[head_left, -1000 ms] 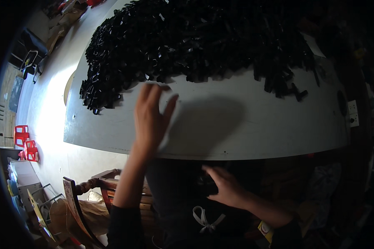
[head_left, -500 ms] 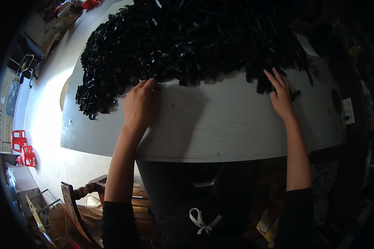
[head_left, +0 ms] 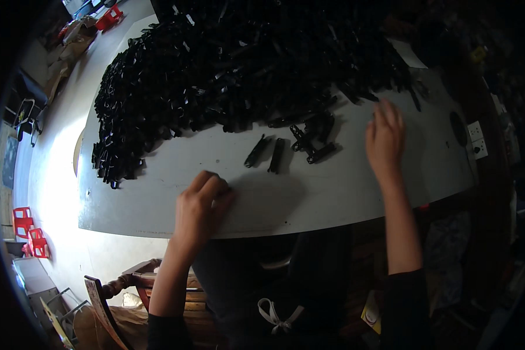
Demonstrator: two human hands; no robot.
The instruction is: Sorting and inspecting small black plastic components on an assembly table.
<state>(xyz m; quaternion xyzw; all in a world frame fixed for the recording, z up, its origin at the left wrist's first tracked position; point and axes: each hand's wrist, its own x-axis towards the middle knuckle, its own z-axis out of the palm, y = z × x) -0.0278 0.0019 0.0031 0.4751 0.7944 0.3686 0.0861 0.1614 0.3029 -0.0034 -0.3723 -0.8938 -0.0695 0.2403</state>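
A big heap of small black plastic-looking pieces [head_left: 233, 70] covers the far part of a pale grey table [head_left: 157, 198]. Nearer to me, several pieces lie apart from it: a slim black piece [head_left: 258, 151], a straight black strip [head_left: 276, 156] and a small cluster of black pieces [head_left: 312, 143]. My left hand [head_left: 201, 204] is over the table's front part with its fingers curled closed; what they hold, if anything, is hidden. To the right of the cluster, my right hand [head_left: 385, 137] has its fingers stretched forward, close to the heap's edge, with nothing seen in it.
Below the table's front edge is my lap in dark clothes, with a wooden chair [head_left: 108, 297] at the left. Red stools [head_left: 38, 242] stand on the bright floor further left. A wall socket [head_left: 477, 140] is at the right, where much is dark.
My left hand has come back from the heap's edge toward the table's front. Several black pieces now lie loose in front of the heap. My right hand has drawn off the pieces it touched.
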